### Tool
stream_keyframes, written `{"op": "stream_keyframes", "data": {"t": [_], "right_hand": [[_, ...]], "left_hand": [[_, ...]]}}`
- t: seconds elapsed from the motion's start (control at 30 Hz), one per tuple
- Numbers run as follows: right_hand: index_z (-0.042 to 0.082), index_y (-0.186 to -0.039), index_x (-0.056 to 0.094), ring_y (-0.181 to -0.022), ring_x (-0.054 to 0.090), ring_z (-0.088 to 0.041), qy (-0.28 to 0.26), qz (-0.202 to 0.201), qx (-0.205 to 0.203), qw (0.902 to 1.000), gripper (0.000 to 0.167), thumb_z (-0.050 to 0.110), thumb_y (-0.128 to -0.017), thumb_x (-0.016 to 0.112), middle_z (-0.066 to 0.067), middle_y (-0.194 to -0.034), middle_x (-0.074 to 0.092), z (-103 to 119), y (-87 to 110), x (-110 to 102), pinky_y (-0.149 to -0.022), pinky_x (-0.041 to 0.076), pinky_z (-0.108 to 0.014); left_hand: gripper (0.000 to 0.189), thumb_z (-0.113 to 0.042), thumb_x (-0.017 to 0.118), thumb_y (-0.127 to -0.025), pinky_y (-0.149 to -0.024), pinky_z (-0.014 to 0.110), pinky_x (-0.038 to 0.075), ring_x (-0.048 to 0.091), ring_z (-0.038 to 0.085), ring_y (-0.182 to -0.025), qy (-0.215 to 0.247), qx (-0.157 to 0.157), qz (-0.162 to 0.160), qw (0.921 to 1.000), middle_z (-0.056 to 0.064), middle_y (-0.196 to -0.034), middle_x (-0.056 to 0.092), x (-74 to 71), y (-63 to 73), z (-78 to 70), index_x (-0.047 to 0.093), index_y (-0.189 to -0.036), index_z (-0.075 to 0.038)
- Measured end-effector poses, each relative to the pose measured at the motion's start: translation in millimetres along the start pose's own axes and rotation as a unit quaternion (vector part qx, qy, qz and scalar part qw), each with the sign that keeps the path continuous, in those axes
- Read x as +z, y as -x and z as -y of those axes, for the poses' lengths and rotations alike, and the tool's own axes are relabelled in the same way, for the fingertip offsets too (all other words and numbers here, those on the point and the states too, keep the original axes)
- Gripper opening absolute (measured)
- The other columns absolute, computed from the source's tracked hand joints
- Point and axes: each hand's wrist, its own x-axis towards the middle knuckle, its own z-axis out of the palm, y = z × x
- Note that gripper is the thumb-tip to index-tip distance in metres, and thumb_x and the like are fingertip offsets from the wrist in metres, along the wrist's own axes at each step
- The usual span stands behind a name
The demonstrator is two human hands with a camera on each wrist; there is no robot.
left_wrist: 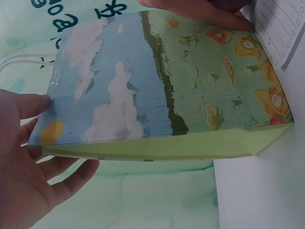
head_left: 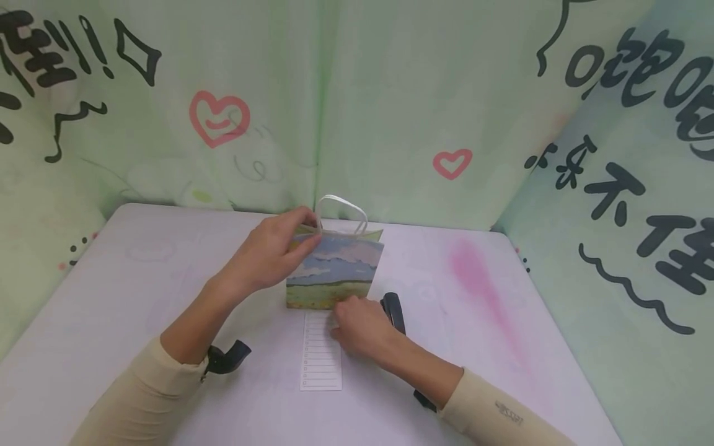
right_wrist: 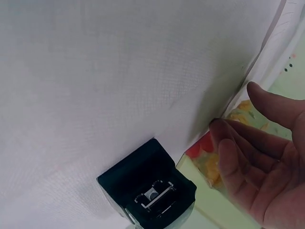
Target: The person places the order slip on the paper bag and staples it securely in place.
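Fingers of the left hand (head_left: 270,248) are pinched on the paper bag (head_left: 334,266) at ten o'clock; those of the right hand (head_left: 362,325), loosely bent, gripping nothing visible, are placed at five. A checklist (head_left: 321,359) is seen at six. Bag positioning seems underway; a steady upper hold is probably needed next.

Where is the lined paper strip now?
In the head view, the lined paper strip lies on the table, just below the painted bag, left of the right hand.
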Motion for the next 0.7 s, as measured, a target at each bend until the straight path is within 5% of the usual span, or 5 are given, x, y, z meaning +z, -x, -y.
{"op": "stream_keyframes", "data": {"t": [0.7], "right_hand": [[0.001, -0.116, 0.073, -0.067, 0.056, -0.014, -0.007, 0.013, -0.004, 0.9999, 0.038, 0.02, -0.085, 0.086, -0.01, -0.098, 0.074, 2.4, -3.6, -0.2, -0.058, 0.047, -0.025]], "left_hand": [[0.012, -0.02, 0.068, -0.102, -0.079, 0.043, 0.056, 0.071, 0.021, -0.091, -0.038, 0.011, -0.037, 0.9985, 0.003, -0.105, 0.076, 4.9, -4.3, 2.3, 0.066, -0.109, -0.011]]}}
